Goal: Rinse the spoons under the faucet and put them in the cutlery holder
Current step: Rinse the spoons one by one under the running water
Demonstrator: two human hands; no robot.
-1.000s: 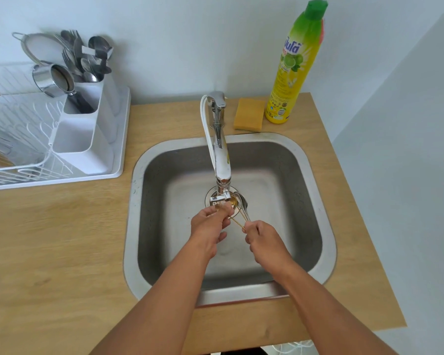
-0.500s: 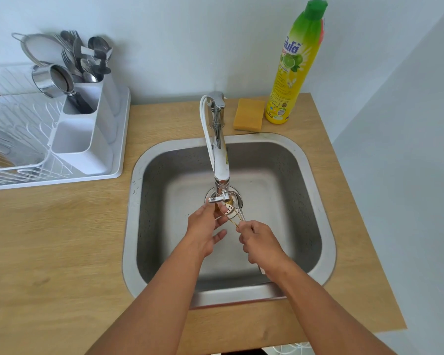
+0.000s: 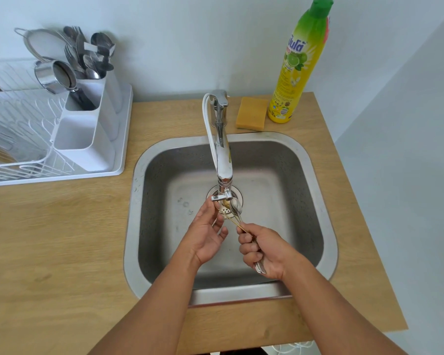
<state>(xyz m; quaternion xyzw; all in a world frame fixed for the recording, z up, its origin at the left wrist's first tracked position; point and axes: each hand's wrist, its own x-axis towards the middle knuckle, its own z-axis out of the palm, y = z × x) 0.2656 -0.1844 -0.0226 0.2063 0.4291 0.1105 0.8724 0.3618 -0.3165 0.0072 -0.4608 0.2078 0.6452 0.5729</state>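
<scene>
1. right hand (image 3: pixel 263 248) is fisted around the handles of a couple of spoons (image 3: pixel 235 206), bowls up right under the faucet (image 3: pixel 221 160) spout, over the sink (image 3: pixel 315 175) drain. exact count's hard to tell.
2. left hand (image 3: pixel 205 233) is loosely spread, fingertips by the spout lever.
3. one cutlery holder (image 3: pixel 87 129), three compartments, sits in the rack back left.
4. one sponge (image 3: pixel 251 113), one soap bottle (image 3: pixel 299 62) behind the sink.

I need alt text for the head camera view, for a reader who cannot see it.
Over a steel sink, the right hand grips spoons under the faucet, the left hand at its tap lever. A cutlery holder with utensils stands on the left counter; a sponge and soap bottle are behind the sink.
</scene>
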